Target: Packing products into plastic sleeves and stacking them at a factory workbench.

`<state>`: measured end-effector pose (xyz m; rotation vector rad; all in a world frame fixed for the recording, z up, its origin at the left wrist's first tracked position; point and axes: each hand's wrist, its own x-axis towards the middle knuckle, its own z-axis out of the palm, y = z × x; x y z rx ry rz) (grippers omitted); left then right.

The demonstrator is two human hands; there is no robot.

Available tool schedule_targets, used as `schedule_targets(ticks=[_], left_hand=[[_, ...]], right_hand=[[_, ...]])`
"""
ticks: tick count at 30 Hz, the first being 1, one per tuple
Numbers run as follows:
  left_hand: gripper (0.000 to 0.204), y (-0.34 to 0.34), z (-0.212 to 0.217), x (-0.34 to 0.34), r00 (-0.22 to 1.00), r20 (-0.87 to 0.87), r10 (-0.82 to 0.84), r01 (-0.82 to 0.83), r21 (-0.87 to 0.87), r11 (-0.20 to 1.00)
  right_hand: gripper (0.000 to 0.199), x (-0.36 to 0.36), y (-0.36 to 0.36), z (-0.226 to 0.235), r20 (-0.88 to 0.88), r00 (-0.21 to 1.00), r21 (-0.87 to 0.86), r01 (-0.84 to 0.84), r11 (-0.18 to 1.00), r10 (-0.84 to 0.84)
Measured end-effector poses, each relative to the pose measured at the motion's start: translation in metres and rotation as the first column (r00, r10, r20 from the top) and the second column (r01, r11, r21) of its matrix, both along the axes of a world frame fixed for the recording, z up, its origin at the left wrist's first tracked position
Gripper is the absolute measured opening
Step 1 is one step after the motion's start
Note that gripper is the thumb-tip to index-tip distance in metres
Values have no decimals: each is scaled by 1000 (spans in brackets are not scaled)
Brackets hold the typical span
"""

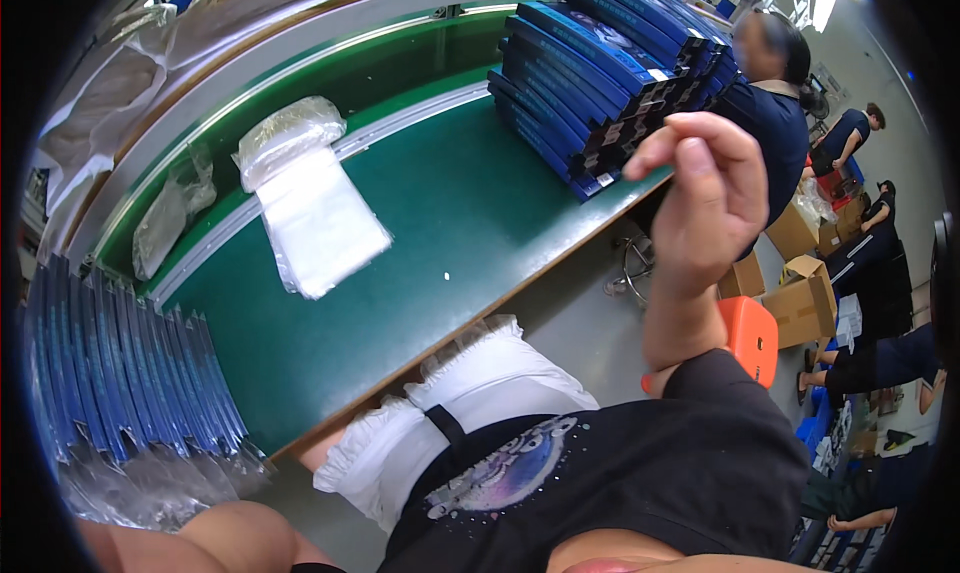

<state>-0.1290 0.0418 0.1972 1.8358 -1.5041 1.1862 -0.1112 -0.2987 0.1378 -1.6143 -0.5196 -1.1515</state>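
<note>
My right hand (708, 198) is raised at the right, in front of the stack of flat blue boxes (590, 83) at the table's far end. Its fingers are loosely bent and apart, and I see nothing in them. My left arm (225, 538) shows bent at the lower left, but its hand is out of view. Clear plastic bags (325, 223) lie in a flat pile on the green table (430, 273), with a folded plastic bundle (292, 138) at their far end. At the left, a row of blue boxes in clear plastic wrap (130, 363) stands on edge.
Another clear bag (175, 208) lies against the table's green back wall. An orange stool (750, 341) stands beside my right arm. A co-worker in dark blue (770, 133) is just beyond the box stack. Open cartons (800, 303) and several other people are farther right.
</note>
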Motion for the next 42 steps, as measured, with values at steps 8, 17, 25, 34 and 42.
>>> schedule_targets(ticks=[8,17,25,34,42], left_hand=[[32,-5,-8,5,997,12,83,-82,-38,996],[29,-33,-69,55,847,-239,474,-460,118,880],[27,-3,-189,127,645,-532,549,-332,451,828],[19,-17,-175,125,754,-395,525,-410,342,846],[21,-19,-176,133,649,-615,448,-334,299,894]], right_hand=[[52,74,-88,86,85,827,-392,541,744,-556],[94,160,-179,76,-212,407,-892,292,346,-889],[82,121,-139,96,-336,540,-822,232,520,-772],[63,81,-25,53,-635,624,168,-464,870,455],[43,96,22,-97,-233,-119,901,-400,168,965]])
